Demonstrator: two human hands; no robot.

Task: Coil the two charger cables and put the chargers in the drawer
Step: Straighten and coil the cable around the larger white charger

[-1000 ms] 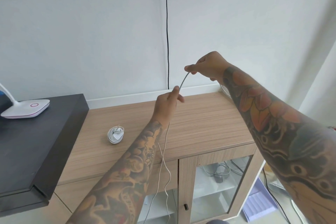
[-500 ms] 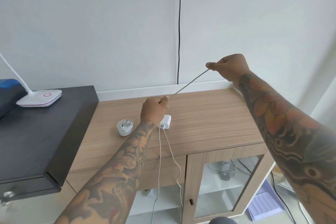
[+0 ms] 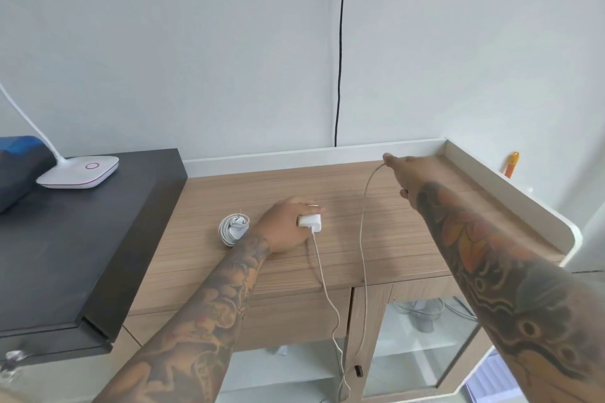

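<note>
The left hand (image 3: 283,227) grips the white charger brick (image 3: 309,222) on the wooden cabinet top (image 3: 393,239); the right hand (image 3: 406,173) pinches its cable (image 3: 361,239), whose slack hangs off the near edge and could snag, yanking the brick.

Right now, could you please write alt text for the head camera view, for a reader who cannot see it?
On a wooden cabinet top, a person's left hand holds a white charger block while the right hand pinches the far end of its cable, which droops over the front edge. An already coiled charger lies left of the left hand.
</note>
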